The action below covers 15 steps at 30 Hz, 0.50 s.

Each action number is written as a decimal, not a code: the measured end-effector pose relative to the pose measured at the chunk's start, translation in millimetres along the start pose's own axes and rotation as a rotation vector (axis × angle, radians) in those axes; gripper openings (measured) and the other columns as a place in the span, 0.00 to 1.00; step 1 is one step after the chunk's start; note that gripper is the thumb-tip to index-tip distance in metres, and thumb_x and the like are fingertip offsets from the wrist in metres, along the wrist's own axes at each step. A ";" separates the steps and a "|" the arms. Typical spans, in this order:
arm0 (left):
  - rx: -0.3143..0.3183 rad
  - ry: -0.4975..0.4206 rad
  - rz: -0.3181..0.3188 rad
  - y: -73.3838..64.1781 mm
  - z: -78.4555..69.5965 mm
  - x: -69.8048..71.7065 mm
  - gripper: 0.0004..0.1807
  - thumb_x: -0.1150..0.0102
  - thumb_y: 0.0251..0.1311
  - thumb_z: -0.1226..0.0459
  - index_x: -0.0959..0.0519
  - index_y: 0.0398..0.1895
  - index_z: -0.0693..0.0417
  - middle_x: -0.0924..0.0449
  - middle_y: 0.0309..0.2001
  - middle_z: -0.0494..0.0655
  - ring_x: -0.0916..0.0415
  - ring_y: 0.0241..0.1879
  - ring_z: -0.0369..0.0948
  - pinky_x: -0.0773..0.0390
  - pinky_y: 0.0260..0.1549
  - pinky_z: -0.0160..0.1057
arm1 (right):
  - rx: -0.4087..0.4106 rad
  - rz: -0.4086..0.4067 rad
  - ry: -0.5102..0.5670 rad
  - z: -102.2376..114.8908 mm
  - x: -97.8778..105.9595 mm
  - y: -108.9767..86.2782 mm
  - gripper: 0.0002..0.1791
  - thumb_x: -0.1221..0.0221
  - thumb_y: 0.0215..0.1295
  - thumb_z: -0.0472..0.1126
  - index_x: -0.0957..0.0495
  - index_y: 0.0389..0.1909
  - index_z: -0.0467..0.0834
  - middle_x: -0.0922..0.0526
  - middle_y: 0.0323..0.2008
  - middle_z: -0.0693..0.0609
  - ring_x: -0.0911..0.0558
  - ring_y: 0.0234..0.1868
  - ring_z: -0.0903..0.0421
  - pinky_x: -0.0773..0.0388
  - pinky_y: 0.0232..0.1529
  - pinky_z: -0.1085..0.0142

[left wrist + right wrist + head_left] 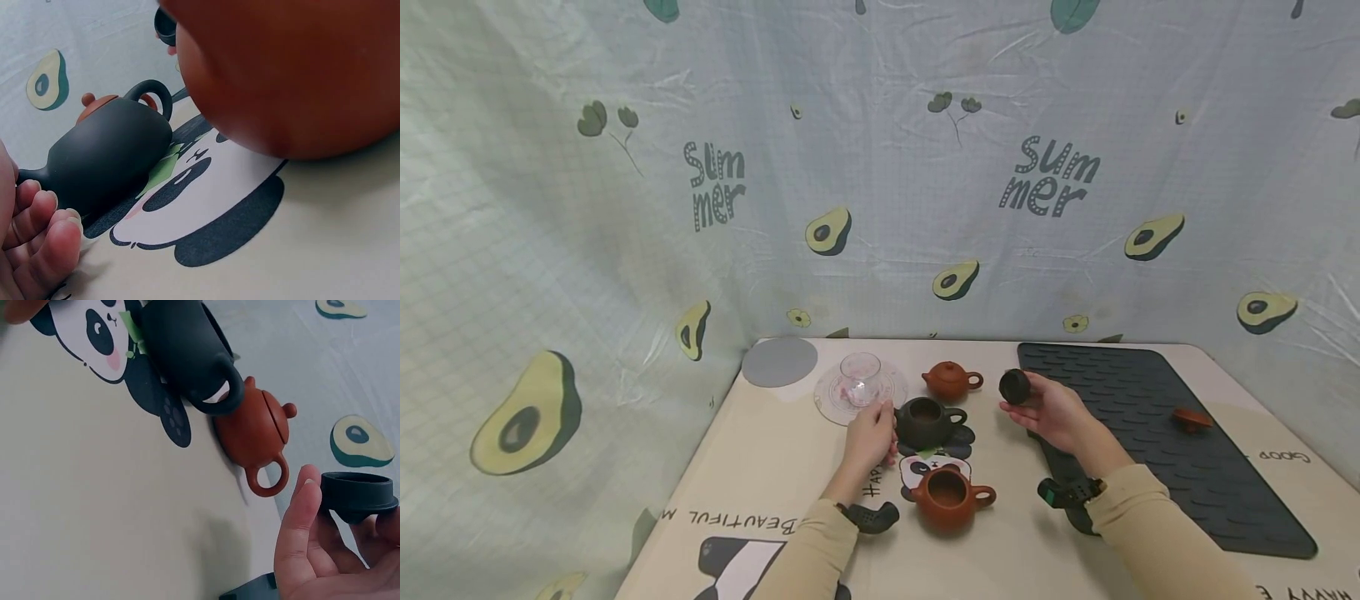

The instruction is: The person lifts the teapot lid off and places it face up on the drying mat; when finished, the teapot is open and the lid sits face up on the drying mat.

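My left hand [871, 433] is at the spout of a black teapot [923, 423], its fingertips seeming to pinch the spout; the other fingers [59, 247] are curled beside it. The black teapot stands without a lid, its mouth uncovered. Raised over the right side, my right hand [1060, 412] holds a small black teapot lid [357, 492] between thumb and fingers, with the lid's hollow rim and knob showing. An uncovered reddish-brown teapot [947, 497] stands nearest me. Behind the black one is a smaller orange-brown teapot [951, 381] with its lid on.
A clear glass cup [861, 379] stands on a patterned round mat [827, 398] at the back left, near a grey disc [779, 362]. At the right lies a dark ribbed mat [1225, 492] with a reddish-brown lid [1192, 420] on it. A patterned curtain [880, 167] hangs behind.
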<state>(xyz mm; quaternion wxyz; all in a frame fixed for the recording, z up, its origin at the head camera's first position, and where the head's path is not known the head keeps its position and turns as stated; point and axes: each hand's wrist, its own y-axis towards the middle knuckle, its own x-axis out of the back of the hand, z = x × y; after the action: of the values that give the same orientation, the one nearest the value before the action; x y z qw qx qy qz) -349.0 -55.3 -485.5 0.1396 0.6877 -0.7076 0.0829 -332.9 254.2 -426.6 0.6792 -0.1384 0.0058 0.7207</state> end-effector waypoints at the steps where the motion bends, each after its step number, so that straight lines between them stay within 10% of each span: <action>1: 0.001 0.001 -0.001 0.0 0.4 -0.1 0.23 0.57 0.81 0.51 0.24 0.31 0.56 0.25 0.20 0.46 0.28 0.12 0.38 0.23 0.14 0.37 | -0.004 -0.005 0.015 -0.1 0.3 -0.2 0.29 0.63 0.85 0.47 0.50 0.79 0.39 0.17 0.49 0.48 0.14 0.47 0.51 0.20 0.50 0.59; 15: -0.003 0.008 0.000 -0.3 0.8 0.4 0.22 0.57 0.81 0.51 0.24 0.32 0.55 0.25 0.20 0.46 0.28 0.13 0.38 0.23 0.14 0.37 | -0.066 -0.019 -0.023 -0.6 9.7 -1.0 0.40 0.61 0.82 0.61 0.53 0.78 0.35 0.21 0.48 0.49 0.15 0.44 0.56 0.22 0.54 0.59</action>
<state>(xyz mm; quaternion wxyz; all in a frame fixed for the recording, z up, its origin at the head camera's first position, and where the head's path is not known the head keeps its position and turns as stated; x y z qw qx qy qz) -348.7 -55.9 -486.2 0.1432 0.6872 -0.7072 0.0845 -332.1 263.6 -429.0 0.6810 -0.1525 -0.0268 0.7157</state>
